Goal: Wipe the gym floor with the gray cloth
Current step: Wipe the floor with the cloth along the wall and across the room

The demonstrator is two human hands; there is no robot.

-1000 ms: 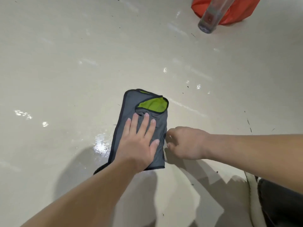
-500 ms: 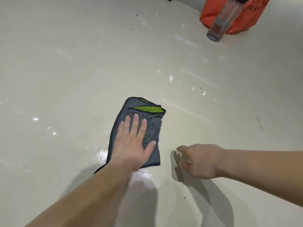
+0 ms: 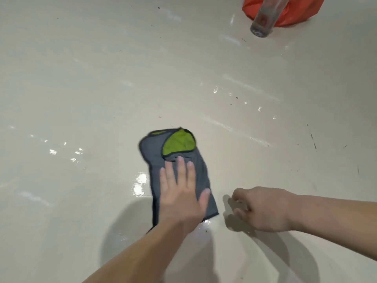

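Observation:
The gray cloth (image 3: 155, 150) lies flat on the glossy beige gym floor (image 3: 81, 78), its far corner folded back to show a lime-green underside. My left hand (image 3: 181, 193) presses palm-down on the cloth's near half, fingers spread and pointing away from me. My right hand (image 3: 263, 209) rests on the floor just right of the cloth, fingers loosely curled, holding nothing and not touching the cloth.
A clear plastic bottle (image 3: 265, 19) stands at the far right in front of an orange bag (image 3: 295, 11). Wet streaks and small dark specks mark the floor to the right of the cloth. My shadow falls on the floor below my arms.
My left hand has slid the cloth over the floor, and the green flap shows wider than half a second ago. My right hand has drawn away from the cloth's edge.

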